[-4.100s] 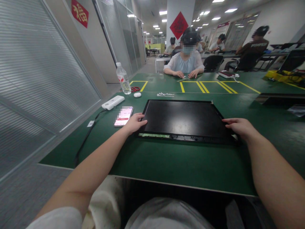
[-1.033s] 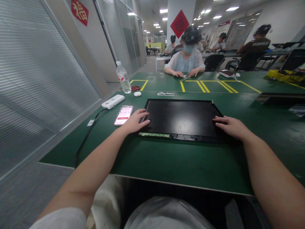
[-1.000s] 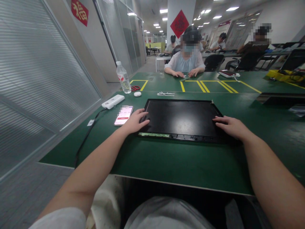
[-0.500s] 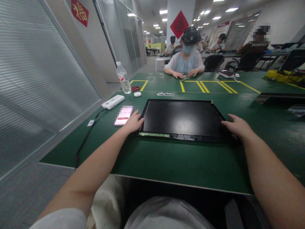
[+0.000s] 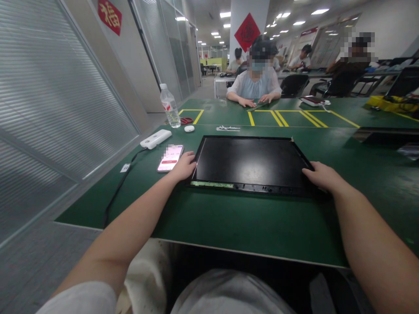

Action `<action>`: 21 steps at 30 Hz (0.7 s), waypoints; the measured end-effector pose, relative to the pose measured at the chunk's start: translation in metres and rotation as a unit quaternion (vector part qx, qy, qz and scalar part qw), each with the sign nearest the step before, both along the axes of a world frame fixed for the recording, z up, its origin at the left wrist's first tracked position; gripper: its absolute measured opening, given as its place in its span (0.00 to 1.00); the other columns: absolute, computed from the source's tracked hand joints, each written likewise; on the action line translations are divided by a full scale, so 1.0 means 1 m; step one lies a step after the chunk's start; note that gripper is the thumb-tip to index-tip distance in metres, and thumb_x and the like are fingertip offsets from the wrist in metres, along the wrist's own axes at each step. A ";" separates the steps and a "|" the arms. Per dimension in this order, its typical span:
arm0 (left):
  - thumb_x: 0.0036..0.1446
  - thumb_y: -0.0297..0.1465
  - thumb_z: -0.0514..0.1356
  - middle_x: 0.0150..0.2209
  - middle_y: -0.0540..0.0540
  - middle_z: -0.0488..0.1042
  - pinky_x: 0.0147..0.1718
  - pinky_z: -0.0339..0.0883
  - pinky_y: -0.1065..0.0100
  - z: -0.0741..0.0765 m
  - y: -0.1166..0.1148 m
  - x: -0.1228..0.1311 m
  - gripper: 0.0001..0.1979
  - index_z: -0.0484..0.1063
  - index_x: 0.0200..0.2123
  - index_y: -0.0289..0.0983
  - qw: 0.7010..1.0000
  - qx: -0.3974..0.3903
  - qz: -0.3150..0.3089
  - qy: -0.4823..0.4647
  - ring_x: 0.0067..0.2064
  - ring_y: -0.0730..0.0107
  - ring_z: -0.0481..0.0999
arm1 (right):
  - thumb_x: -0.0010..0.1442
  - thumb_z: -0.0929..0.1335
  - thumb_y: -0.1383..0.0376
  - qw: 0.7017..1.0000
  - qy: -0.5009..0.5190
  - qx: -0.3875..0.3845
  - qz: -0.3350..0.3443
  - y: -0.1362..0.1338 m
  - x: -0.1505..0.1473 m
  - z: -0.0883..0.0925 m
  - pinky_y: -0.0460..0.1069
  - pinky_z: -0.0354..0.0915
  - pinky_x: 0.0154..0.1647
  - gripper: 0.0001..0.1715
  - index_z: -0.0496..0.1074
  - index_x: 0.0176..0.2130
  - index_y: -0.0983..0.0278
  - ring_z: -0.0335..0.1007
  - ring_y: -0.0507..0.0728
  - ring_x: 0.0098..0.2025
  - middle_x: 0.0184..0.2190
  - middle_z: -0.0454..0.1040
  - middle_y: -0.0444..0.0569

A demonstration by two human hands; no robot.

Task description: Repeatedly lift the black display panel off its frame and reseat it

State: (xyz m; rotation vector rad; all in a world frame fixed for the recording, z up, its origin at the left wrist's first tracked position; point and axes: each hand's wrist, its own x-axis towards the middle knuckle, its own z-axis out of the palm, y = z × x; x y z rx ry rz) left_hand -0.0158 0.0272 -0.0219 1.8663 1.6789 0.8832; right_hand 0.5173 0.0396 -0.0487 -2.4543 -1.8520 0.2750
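Observation:
A flat black screen panel point(image 5: 252, 159) lies face up in front of me on the green table. Along its near edge run a dark frame strip and a green circuit board strip point(image 5: 212, 185). My left hand point(image 5: 185, 166) grips the panel's left edge, with the thumb side against the frame. At the opposite edge, my right hand point(image 5: 322, 175) holds on with its thumb over the rim; its other fingers are mostly hidden beyond and below the side. A lit phone point(image 5: 170, 158) rests just left of my left hand.
Left of the panel are a white power bank point(image 5: 156, 139) with a black strap, a water bottle point(image 5: 170, 107), red scissors point(image 5: 186, 121) and a small white case point(image 5: 189, 128). Small white pieces point(image 5: 228, 128) lie behind the panel. A co-worker point(image 5: 257, 83) sits across the table point(image 5: 248, 226).
My right hand has closed in on the panel's right edge, its raised finger coming down nearer the thumb. My left hand has barely shifted, and the panel stays about where it was.

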 end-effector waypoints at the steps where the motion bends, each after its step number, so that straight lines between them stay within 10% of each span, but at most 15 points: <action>1: 0.53 0.28 0.63 0.62 0.38 0.76 0.71 0.52 0.52 0.002 -0.002 0.001 0.14 0.84 0.42 0.36 1.000 -0.002 0.008 -0.024 0.70 0.42 0.65 | 0.68 0.69 0.53 1.000 -0.001 -0.002 0.001 0.000 0.001 0.000 0.61 0.73 0.54 0.25 0.72 0.58 0.63 0.74 0.60 0.54 0.57 0.74 0.55; 6: 0.57 0.29 0.62 0.43 0.43 0.86 0.52 0.75 0.54 0.012 -0.012 0.010 0.16 0.85 0.46 0.39 0.984 -0.047 0.046 -0.164 0.50 0.47 0.83 | 0.68 0.69 0.52 1.000 -0.003 -0.010 0.004 0.001 0.004 -0.001 0.60 0.73 0.53 0.25 0.73 0.57 0.63 0.74 0.59 0.52 0.55 0.75 0.55; 11: 0.60 0.26 0.61 0.32 0.45 0.85 0.33 0.78 0.64 0.016 -0.017 0.020 0.19 0.82 0.54 0.37 0.949 -0.112 0.071 -0.287 0.31 0.60 0.83 | 0.68 0.69 0.53 1.000 -0.009 -0.017 -0.003 0.003 0.004 -0.002 0.60 0.74 0.52 0.24 0.73 0.57 0.63 0.74 0.59 0.52 0.55 0.75 0.54; 21: 0.60 0.15 0.58 0.35 0.40 0.86 0.28 0.79 0.69 0.029 -0.017 0.016 0.27 0.75 0.61 0.32 0.881 -0.224 0.051 -0.413 0.27 0.65 0.84 | 0.68 0.66 0.50 1.000 -0.004 0.004 -0.007 -0.005 -0.002 0.005 0.59 0.72 0.54 0.26 0.74 0.57 0.64 0.75 0.62 0.53 0.55 0.77 0.58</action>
